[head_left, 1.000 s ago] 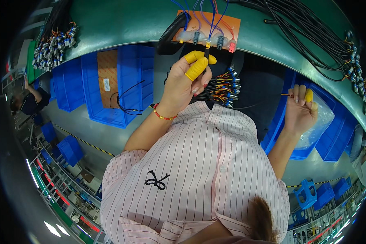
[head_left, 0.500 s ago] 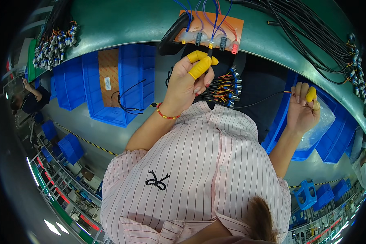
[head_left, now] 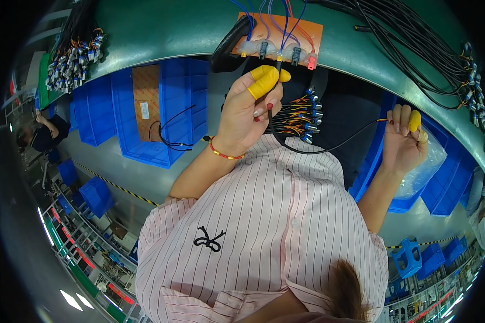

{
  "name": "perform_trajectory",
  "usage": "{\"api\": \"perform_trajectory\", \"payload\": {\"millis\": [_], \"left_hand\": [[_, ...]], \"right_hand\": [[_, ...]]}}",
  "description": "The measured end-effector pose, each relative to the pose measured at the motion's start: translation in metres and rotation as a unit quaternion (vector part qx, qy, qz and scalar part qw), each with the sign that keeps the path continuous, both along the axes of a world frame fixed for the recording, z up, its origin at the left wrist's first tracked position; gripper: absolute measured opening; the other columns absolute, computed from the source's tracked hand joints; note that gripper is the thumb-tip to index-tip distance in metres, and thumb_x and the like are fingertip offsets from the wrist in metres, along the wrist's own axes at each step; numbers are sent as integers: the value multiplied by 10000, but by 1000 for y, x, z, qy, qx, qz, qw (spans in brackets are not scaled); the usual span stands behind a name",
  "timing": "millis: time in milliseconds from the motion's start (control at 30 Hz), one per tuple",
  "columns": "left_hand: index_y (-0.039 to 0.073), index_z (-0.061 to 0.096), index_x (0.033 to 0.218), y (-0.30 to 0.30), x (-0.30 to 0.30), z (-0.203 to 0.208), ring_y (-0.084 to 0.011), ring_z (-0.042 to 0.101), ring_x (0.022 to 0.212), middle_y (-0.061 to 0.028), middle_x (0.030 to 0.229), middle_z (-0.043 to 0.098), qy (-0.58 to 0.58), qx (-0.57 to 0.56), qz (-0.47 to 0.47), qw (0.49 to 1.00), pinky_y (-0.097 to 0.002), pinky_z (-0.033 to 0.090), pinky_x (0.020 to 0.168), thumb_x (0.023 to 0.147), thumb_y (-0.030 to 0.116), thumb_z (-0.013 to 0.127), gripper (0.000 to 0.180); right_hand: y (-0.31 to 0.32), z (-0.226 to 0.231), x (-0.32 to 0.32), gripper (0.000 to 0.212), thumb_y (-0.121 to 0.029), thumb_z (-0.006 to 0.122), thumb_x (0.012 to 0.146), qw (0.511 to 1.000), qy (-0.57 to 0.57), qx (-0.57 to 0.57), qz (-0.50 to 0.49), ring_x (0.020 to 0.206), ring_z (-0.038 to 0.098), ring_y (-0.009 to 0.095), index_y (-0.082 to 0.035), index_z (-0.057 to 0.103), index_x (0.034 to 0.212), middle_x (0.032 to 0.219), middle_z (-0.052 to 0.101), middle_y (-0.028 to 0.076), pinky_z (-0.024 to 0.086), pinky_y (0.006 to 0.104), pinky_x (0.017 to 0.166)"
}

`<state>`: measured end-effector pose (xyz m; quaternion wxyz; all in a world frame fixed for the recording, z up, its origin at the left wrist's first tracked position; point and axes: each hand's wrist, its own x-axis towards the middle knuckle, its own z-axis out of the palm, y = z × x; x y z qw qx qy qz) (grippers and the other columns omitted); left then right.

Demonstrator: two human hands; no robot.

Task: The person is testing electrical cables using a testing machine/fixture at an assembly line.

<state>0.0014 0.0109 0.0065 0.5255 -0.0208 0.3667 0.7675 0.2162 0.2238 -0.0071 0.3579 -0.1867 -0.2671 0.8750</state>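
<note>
My left hand point(head_left: 250, 105), with yellow finger cots on its thumb and forefinger, pinches a black cable point(head_left: 312, 152) near its yellow-tipped end. That end meets the lower edge of an orange board point(head_left: 312, 29) carrying several connectors in clear glue, with blue, purple and red wires running up from it. From my left hand the cable sags in a curve across to my right hand point(head_left: 404, 137). There the fingers are closed on the cable's thin orange wire end, with a yellow cot on one finger. Whether the tip is fully seated in the connector cannot be made out.
Below the green bench point(head_left: 161, 32) lies a bundle of cables with metal connectors point(head_left: 310, 116). More cables point(head_left: 415, 54) lie at right, and a connector bundle point(head_left: 75, 62) at left. A black object point(head_left: 231, 46) adjoins the board. Blue bins point(head_left: 170, 118) stand under the bench.
The cable between my hands has gone slack and now hangs in a lower curve. Both hands stay in nearly the same places.
</note>
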Motion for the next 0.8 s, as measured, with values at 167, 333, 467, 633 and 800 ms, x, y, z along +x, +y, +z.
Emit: {"api": "perform_trajectory", "payload": {"millis": [167,333,467,633,800], "left_hand": [[-57,536,1102,0,-6,-11,-10,303,452,-6,635,462,7,12,-4,1000,-156,290,426,1005,169,422,271],[-42,549,1073,9,-12,9,-17,329,438,-17,629,487,96,-40,-60,993,-155,288,420,1014,203,419,283],[-30,554,1034,11,-9,4,-19,323,432,-11,610,475,143,-55,-61,986,-157,279,409,1020,236,416,300],[20,552,970,15,6,5,-35,312,418,-2,573,451,135,-85,-14,987,-166,270,403,1017,246,425,264],[19,555,884,-12,44,20,-84,427,416,-35,580,487,184,-69,-201,960,-206,313,413,1012,250,442,288]], "right_hand": [[-4,2,1,205,-198,498,776,999,-1,29,-14,677,292,158,-114,362,648,653,333,36,259,312,695],[3,4,19,264,-225,504,816,997,9,66,-42,659,271,151,-132,328,642,645,315,23,245,309,676],[17,13,39,259,-209,511,807,991,4,90,-95,657,272,154,-132,331,638,640,310,22,246,315,676],[34,27,63,247,-172,510,776,980,1,119,-160,651,266,157,-132,328,614,634,300,22,239,318,669],[46,41,82,240,-154,545,685,975,10,125,-185,663,260,164,-125,325,594,632,284,26,237,311,671]]}}
